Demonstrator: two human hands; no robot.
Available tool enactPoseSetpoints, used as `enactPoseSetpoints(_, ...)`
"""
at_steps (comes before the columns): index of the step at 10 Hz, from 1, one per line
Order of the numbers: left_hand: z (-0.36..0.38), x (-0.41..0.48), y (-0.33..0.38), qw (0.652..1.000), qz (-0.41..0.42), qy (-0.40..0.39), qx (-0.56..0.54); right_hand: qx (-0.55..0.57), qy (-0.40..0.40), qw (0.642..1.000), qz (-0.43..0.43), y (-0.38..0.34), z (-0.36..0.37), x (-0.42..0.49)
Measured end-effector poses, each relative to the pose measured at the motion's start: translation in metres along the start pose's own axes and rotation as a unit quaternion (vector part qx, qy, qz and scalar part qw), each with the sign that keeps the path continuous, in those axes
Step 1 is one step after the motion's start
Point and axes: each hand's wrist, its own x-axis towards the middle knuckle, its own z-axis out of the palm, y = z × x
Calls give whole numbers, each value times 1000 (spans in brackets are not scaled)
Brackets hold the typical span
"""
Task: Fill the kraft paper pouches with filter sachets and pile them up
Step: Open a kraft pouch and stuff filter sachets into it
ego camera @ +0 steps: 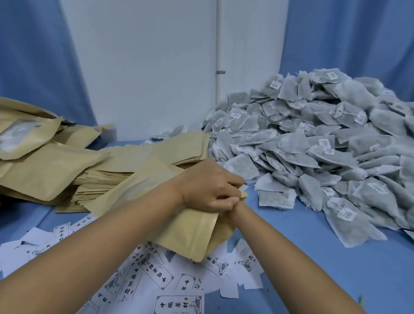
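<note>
Head view: at centre, the left hand (210, 185) curled around the mouth of a kraft pouch (188, 233) on the blue counter (321, 269). The right hand was hidden beneath it, so I cannot tell its state. The sachet heap (327, 153) lay at two o'clock. A loose grip might let the mouth close, and sachets forced in might tear it.

**Lower centre of the frame.** The white paper labels (179, 306) scattered on the blue surface each bore a framed line of black Chinese characters. On the most upright one I read 中國 first and 材 last, with the third character unclear.

**Right of the frame.** The small white tags (346, 213) on the filter sachets (302, 157) carried print too small to read.
</note>
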Motion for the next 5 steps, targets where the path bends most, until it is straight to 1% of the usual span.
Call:
enactPoseSetpoints(1,1,12,-13,999,-31,-8,32,71,-13,997,-16,1,-5,8)
enactPoseSetpoints(2,1,21,-22,989,-147,20,20,296,-114,940,-122,4,-23,2)
enactPoseSetpoints(3,-1,31,-33,977,-208,33,21,468,76,867,-155,23,-55,9)
enactPoseSetpoints(4,2,32,-42,974,-221,-4,45,351,392,846,-83,55,-82,25)
enactPoseSetpoints(5,14,26,-47,967,-250,-16,48,-79,312,945,62,93,-89,46)
